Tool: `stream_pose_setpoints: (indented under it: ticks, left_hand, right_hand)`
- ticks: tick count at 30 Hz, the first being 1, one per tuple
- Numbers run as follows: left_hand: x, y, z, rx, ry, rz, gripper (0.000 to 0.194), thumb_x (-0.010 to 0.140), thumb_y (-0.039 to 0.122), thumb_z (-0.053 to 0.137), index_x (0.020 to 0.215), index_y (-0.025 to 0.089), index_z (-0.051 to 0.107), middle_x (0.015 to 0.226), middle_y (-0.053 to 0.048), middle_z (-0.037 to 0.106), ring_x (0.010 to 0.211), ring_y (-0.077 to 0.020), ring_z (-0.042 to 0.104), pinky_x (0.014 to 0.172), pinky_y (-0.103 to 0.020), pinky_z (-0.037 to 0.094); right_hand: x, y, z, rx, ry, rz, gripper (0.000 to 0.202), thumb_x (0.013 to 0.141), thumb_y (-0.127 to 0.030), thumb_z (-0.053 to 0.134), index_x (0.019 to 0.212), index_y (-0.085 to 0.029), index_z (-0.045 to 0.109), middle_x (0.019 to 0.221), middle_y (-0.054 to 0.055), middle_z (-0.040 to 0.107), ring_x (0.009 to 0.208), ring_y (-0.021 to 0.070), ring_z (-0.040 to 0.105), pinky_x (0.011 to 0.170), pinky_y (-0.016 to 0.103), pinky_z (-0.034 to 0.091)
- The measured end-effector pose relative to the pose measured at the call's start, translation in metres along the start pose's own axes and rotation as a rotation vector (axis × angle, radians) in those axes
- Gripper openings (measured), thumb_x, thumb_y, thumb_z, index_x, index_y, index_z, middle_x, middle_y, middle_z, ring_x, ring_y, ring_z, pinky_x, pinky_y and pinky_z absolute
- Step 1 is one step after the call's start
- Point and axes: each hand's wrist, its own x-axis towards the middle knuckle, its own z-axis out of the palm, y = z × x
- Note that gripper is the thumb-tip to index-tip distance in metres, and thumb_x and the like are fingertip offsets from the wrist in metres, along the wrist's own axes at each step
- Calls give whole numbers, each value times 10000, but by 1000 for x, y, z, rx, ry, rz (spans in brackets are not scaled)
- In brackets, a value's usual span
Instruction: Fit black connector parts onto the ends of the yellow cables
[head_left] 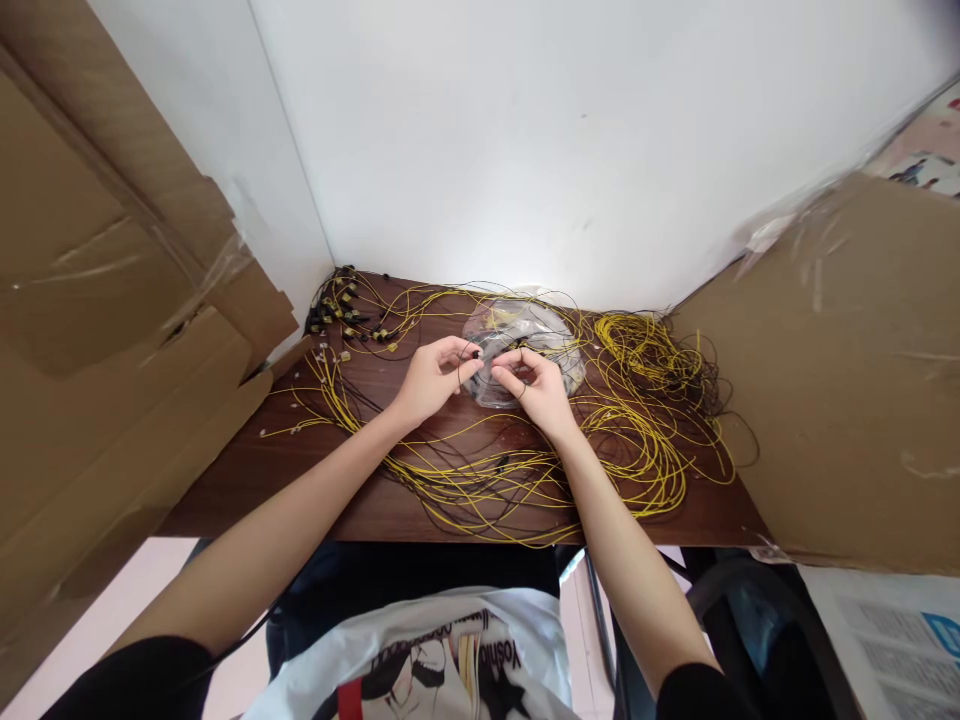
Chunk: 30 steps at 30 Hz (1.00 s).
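Observation:
My left hand point(436, 380) is closed in a pinch on a small black connector point(476, 354) between thumb and forefinger. Just to its right, my right hand point(536, 388) pinches a thin black wire, part of which curves beside its fingers. A small gap separates the two hands' fingertips. Beneath and behind them lies a clear plastic bag point(571, 372) with dark and yellow contents that I cannot make out. Yellow and black wires point(457, 480) run in a loose bundle across the table under both forearms.
A tangled coil of yellow and black wire point(637, 345) lies at the right of the brown table point(247, 470). Several black and yellow connectors point(341, 305) are heaped at the back left. Cardboard walls point(840, 380) flank both sides, with a white wall point(525, 150) behind.

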Motion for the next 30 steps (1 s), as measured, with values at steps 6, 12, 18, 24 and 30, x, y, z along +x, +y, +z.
stream_pose_setpoints:
  ticks: [6, 12, 18, 24, 30]
  left_hand:
    - [-1, -3, 0, 202, -37, 71, 241, 746, 320, 616, 880, 121, 643, 809, -61, 661, 625, -112, 560, 521, -205, 431]
    - [-3, -2, 0, 304, -58, 105, 249, 754, 330, 603, 886, 127, 662, 726, -34, 632, 597, -102, 513, 548, -205, 420]
    - [-4, 0, 1, 291, -82, 82, 256, 745, 316, 608, 904, 126, 672, 779, -49, 667, 616, -112, 527, 566, -217, 429]
    - [-3, -1, 1, 217, -120, 48, 268, 762, 320, 602, 920, 120, 685, 854, -71, 698, 736, -154, 610, 670, -252, 471]
    - [-3, -2, 1, 215, -112, 32, 258, 753, 318, 621, 892, 115, 698, 839, -75, 707, 729, -162, 619, 688, -271, 471]
  right_hand:
    - [-1, -3, 2, 42, -33, -5, 205, 759, -371, 637, 796, -170, 647, 754, 17, 644, 669, 131, 557, 640, 259, 448]
    - [-1, -3, 2, 52, -25, -8, 240, 758, -403, 638, 808, -168, 652, 771, 22, 653, 685, 137, 568, 653, 264, 457]
    - [-3, -4, 2, 3, -34, -9, 234, 783, -402, 610, 802, -172, 649, 761, 21, 646, 674, 137, 563, 641, 260, 448]
    - [-3, -3, 3, -16, -27, -5, 237, 782, -403, 604, 781, -167, 628, 740, 19, 635, 655, 133, 555, 628, 255, 448]
    - [-2, -4, 3, -18, -28, -30, 207, 794, -371, 594, 757, -169, 619, 720, 15, 636, 638, 129, 556, 615, 251, 442]
